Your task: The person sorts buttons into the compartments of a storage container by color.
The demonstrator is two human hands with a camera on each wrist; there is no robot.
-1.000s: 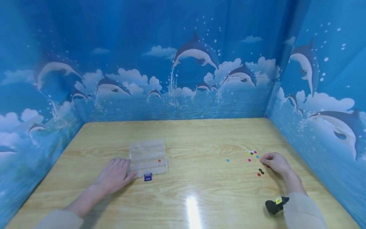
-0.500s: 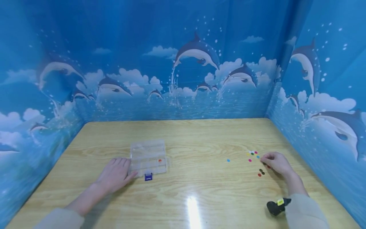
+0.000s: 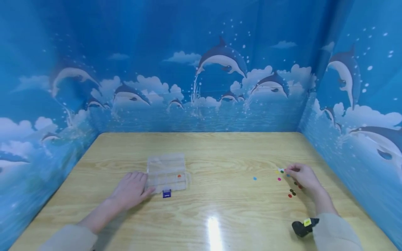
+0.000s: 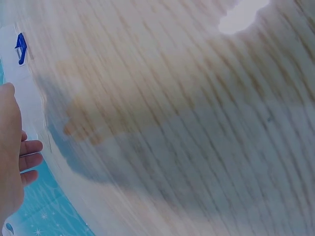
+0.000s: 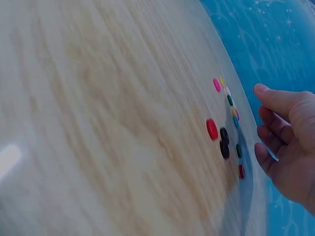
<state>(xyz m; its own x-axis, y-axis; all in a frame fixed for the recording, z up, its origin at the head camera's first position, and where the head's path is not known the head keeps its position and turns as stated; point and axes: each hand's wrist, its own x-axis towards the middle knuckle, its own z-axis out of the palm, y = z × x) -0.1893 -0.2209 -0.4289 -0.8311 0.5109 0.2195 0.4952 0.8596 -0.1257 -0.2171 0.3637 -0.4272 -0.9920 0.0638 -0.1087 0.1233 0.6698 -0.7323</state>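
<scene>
From my head view, the right hand (image 3: 304, 177) has moved off the red disc (image 3: 299, 187) and dark disc (image 3: 296, 183), now uncovered, toward the farther disc cluster (image 3: 282, 172); its grip is half-curled, and I cannot tell whether it pinches anything. The left hand (image 3: 132, 190) still lies by the left edge of the clear box (image 3: 166, 173), grip relaxed. I see that box left of centre on the surface (image 3: 176, 223), its compartment half running lengthwise left to right, blue latch (image 3: 166, 193) pointing toward the person.

My left wrist view shows loosely extended fingers (image 4: 31, 161), the latch near the thumb.

In my right wrist view, the black discs (image 5: 224, 149) lie flat, touching.
</scene>
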